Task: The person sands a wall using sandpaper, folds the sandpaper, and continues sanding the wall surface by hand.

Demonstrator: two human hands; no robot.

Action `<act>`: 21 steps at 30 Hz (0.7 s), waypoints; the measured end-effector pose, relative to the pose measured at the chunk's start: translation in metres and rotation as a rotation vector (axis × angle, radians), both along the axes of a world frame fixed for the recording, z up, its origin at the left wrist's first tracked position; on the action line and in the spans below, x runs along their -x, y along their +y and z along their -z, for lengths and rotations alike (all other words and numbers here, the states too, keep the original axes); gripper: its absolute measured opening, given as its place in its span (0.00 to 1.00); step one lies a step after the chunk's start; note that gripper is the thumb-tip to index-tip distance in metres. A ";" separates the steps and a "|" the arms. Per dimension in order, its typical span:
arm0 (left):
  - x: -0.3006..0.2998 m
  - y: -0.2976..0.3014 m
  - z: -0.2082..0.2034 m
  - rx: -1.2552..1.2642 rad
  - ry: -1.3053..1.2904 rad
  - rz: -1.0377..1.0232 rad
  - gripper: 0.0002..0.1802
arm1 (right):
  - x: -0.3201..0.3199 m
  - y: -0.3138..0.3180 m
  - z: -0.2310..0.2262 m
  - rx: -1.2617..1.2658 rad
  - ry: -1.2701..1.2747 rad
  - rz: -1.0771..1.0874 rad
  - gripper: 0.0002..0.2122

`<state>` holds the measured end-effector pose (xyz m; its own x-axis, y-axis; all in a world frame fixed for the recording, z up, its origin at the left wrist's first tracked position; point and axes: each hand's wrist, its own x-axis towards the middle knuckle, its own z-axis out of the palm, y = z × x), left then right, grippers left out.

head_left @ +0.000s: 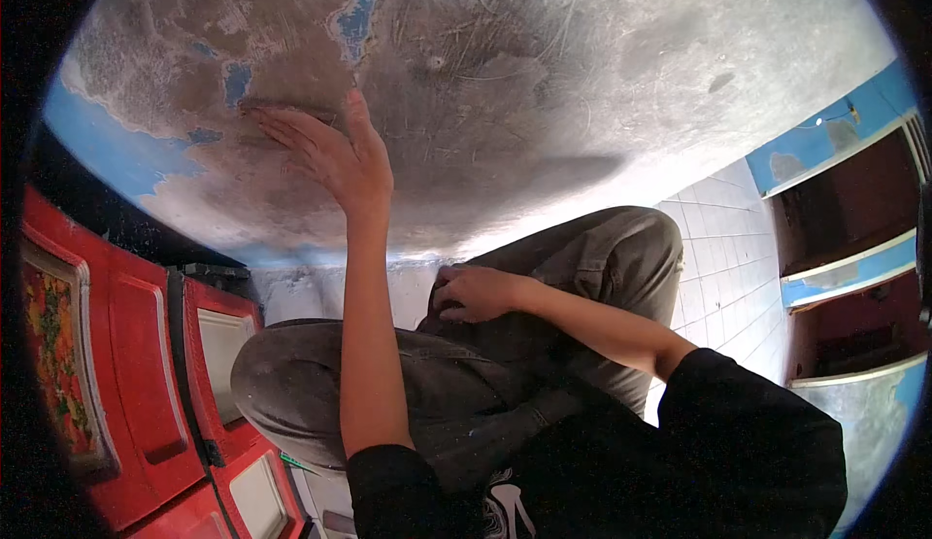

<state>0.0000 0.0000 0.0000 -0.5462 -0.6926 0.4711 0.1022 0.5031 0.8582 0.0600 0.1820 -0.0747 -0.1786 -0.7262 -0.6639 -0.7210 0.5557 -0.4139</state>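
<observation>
A grey wall point(505, 63), scratched and worn, fills the upper part of the head view. Patches of blue paint point(357, 16) show on it. My left hand point(340, 155) lies against this wall with fingers stretched out together and the thumb apart. Just past its fingertips is a small blue patch point(236, 83). Low in front of me, my right hand point(476, 294) rests by my dark trouser leg point(582, 257). Its fingers are curled, with something dark at them that blends into the trousers; I cannot tell what it is.
Red cabinet doors point(146, 374) with pale panels stand at the left, close to my knee. White floor tiles point(718, 248) stretch away at the right. Beyond them are blue-edged shelves point(849, 272) with dark openings. My bent legs take up the middle.
</observation>
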 end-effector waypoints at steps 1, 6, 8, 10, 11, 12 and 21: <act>-0.001 0.003 -0.002 -0.012 0.037 0.007 0.54 | -0.004 0.005 0.001 0.286 0.058 0.088 0.16; 0.009 -0.012 0.014 0.025 0.063 -0.035 0.54 | -0.006 -0.013 -0.034 0.359 -0.347 0.197 0.17; 0.015 -0.012 0.023 0.063 0.046 -0.084 0.54 | -0.011 -0.011 -0.047 0.235 -0.494 0.182 0.16; 0.011 -0.005 0.009 0.043 0.039 -0.084 0.54 | -0.011 -0.009 -0.052 0.209 -0.463 0.195 0.16; 0.011 -0.001 0.004 0.021 0.020 -0.092 0.54 | -0.009 -0.007 -0.054 0.177 -0.445 0.201 0.17; 0.010 -0.003 0.006 0.025 0.024 -0.092 0.54 | -0.008 -0.008 -0.056 0.181 -0.442 0.200 0.17; 0.014 0.001 0.007 0.003 0.108 -0.071 0.56 | 0.008 0.001 0.025 -0.069 0.631 0.275 0.26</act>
<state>-0.0143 0.0005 -0.0067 -0.4417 -0.7265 0.5263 0.1576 0.5147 0.8428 0.0516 0.1831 -0.0995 -0.7173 -0.5592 -0.4157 -0.6415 0.7628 0.0809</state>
